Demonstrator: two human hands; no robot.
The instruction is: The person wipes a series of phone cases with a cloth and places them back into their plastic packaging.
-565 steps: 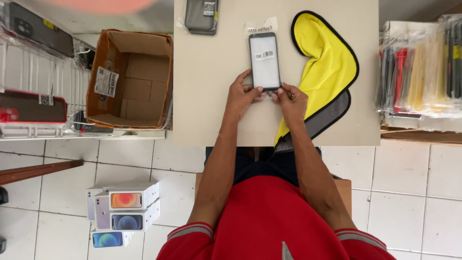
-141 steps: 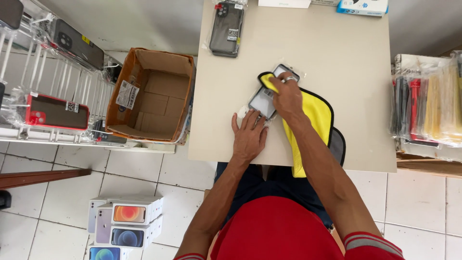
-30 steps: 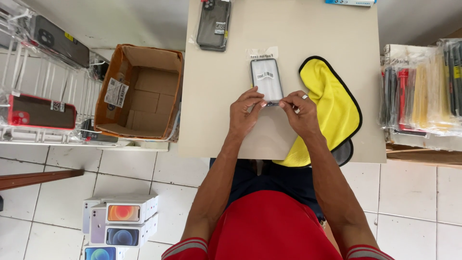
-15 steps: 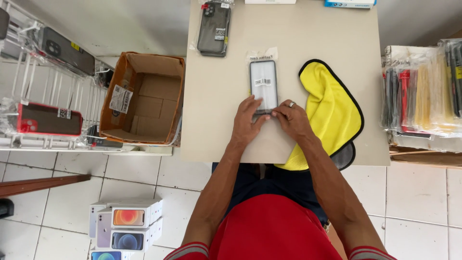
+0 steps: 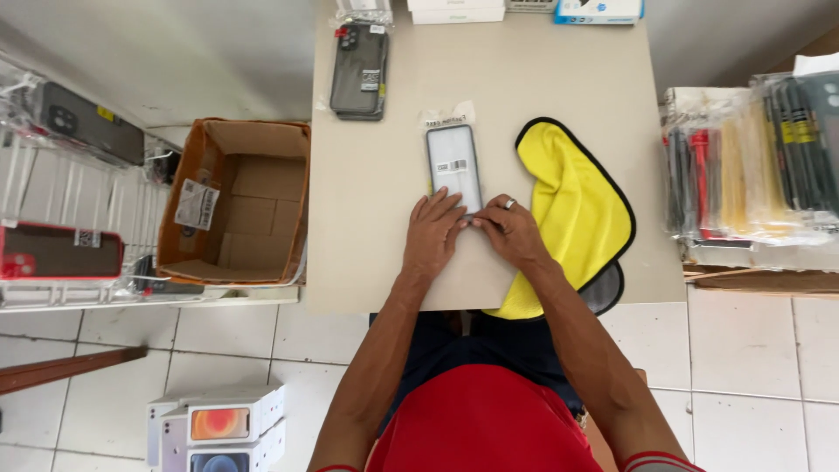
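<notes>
Pinching the near end of a phone [image 5: 454,166], both hands meet in the middle of the table [image 5: 367,218]. The left hand [image 5: 434,234] lies flat with its fingers [image 5: 440,210] spread a little, and the tips touch the phone's bottom edge. The right hand [image 5: 509,231] has a ring on one finger, and its fingertips press at the same bottom edge. The two hands touch each other there.

The phone lies flat and straight, with its far end pointing away from the person. It has a dark rim and a pale, shiny front. A small white sticker with black bars sits near its top. A clear wrapper with a white tag pokes out past the far end. I think the front cover is being pressed down or lined up, and it looks almost on. The sticker is not yet off, so some work looks left to do.

A yellow cloth [image 5: 577,210] with a dark edge lies just beside the phone on the right. It is not in use now. A dark case [image 5: 358,68] in a clear bag rests farther up the table, well apart from the hands. An open box [image 5: 240,201] sits to the left of the table.
</notes>
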